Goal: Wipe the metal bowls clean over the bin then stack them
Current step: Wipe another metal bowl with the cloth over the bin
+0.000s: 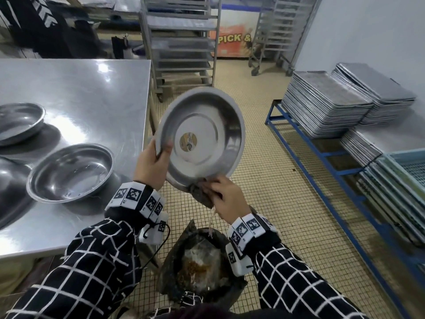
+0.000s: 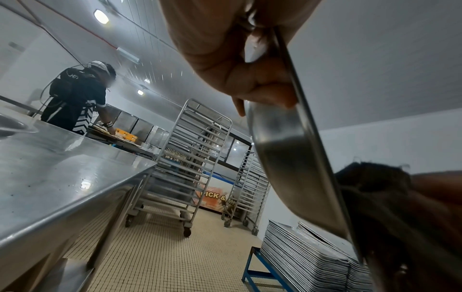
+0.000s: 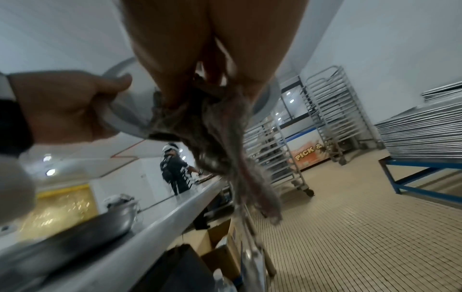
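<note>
A wide metal bowl (image 1: 204, 137) with a round sticker inside is tilted nearly on edge above the black-bagged bin (image 1: 202, 261). My left hand (image 1: 153, 162) grips its left rim (image 2: 295, 122), thumb inside. My right hand (image 1: 226, 196) holds a dark wet cloth (image 1: 200, 194) against the bowl's lower rim; the cloth (image 3: 215, 138) hangs in strands below the fingers, and a thin trickle falls towards the bin. Two more metal bowls (image 1: 71, 172) (image 1: 18, 123) sit on the steel table (image 1: 92, 88) at my left.
Part of another metal vessel (image 1: 9, 185) shows at the table's left edge. Tray racks on wheels (image 1: 181, 47) stand behind. Stacks of baking trays (image 1: 326, 104) rest on a blue frame at right. Another person (image 2: 77, 102) works at a far counter. Tiled floor lies between.
</note>
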A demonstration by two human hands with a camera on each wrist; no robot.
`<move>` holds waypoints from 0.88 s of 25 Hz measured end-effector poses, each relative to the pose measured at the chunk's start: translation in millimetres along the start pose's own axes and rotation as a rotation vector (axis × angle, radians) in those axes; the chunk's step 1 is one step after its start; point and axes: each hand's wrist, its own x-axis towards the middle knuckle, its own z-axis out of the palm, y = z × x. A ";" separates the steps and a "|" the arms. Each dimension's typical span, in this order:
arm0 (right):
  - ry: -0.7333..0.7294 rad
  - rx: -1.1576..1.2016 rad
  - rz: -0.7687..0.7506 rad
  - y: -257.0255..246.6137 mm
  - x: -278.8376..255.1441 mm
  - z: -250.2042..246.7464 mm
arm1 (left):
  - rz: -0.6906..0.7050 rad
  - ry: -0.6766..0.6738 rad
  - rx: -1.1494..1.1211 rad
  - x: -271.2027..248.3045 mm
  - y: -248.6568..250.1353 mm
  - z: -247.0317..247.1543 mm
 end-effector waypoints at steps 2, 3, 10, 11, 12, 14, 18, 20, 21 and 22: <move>0.174 -0.020 0.154 -9.1 1.2 -9.6 | -0.046 0.046 -0.040 -0.7 -0.3 2.7; 0.289 -0.026 0.253 -15.2 4.0 -12.4 | -0.057 0.064 -0.067 -2.0 0.4 4.9; 0.157 0.051 -0.019 -58.6 3.0 17.4 | -0.054 0.074 -0.148 -10.1 8.7 16.6; 0.085 0.049 -0.085 -56.6 -2.5 19.3 | -0.042 0.079 -0.146 -8.7 11.6 13.6; 0.031 0.002 -0.133 -51.0 -5.4 18.5 | -0.033 0.085 -0.147 -7.4 13.7 10.0; -0.037 -0.205 -0.162 -32.2 -4.2 11.7 | -0.024 0.097 -0.168 -6.1 14.8 2.9; 0.013 -0.529 -0.016 10.3 13.5 -7.8 | -0.004 0.083 -0.179 -5.9 13.0 2.1; 0.001 -0.470 0.018 3.4 14.8 -3.6 | -0.011 0.106 -0.186 -6.3 13.8 5.0; -0.016 -0.381 0.009 -8.0 12.2 2.5 | -0.009 0.127 -0.185 -5.5 13.9 6.5; -0.025 -0.273 0.003 -22.2 7.5 9.5 | -0.002 0.147 -0.183 -4.9 13.3 7.7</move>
